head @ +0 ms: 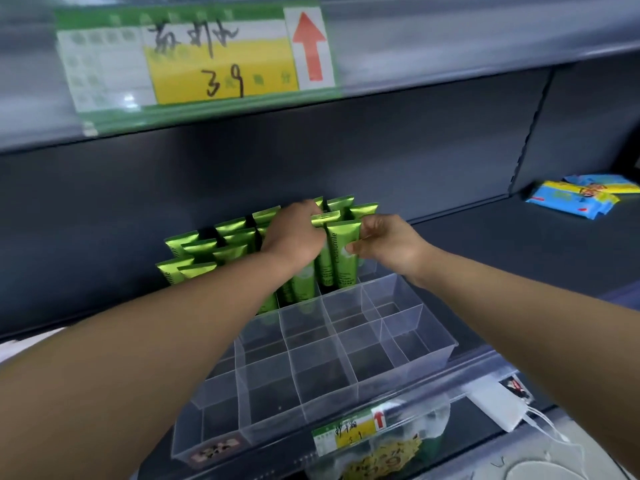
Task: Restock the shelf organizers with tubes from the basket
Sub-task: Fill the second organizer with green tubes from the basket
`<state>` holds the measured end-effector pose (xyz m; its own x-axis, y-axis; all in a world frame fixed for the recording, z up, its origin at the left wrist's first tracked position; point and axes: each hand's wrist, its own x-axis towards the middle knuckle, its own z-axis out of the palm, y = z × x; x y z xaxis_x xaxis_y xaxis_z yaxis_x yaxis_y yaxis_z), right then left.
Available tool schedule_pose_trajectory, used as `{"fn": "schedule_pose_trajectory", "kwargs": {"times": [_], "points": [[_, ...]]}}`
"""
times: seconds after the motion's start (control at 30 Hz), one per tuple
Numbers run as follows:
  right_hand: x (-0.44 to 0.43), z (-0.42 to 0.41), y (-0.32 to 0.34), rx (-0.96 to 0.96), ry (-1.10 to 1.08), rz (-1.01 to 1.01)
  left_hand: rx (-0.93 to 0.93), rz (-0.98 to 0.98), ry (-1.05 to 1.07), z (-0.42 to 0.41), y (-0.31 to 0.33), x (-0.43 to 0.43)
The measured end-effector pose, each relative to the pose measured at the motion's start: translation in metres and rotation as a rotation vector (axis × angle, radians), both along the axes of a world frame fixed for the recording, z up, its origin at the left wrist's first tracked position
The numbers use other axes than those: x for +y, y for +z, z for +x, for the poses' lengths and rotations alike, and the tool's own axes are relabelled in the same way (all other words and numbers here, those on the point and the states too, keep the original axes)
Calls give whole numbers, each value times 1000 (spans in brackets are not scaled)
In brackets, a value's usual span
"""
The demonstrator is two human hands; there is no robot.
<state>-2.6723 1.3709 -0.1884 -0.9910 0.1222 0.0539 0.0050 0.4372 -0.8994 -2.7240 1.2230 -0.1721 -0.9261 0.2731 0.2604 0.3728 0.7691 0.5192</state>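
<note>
Several green tubes (pixel 202 245) stand upright in the back compartments of a clear plastic organizer (pixel 398 372) on the dark shelf. My left hand (pixel 294 233) reaches over the tubes and grips the crimped top of one near the middle. My right hand (pixel 384 244) pinches a green tube (pixel 343 251) by its side, upright at the right end of the filled rows. The organizer's front compartments hold nothing. No basket is in view.
A green and yellow price tag (pixel 194 60) hangs on the shelf edge above. Blue and yellow packets (pixel 585 195) lie on the shelf at far right. A small price tag (pixel 349 429) and a bagged item (pixel 391 452) sit at the front rail.
</note>
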Motion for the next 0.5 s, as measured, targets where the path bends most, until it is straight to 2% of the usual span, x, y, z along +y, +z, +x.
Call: {"fn": "schedule_pose_trajectory", "kwargs": {"times": [0.5], "points": [[-3,-2,-11,-46,-33,5,-19,-103,13,-1,-4,-2]]}}
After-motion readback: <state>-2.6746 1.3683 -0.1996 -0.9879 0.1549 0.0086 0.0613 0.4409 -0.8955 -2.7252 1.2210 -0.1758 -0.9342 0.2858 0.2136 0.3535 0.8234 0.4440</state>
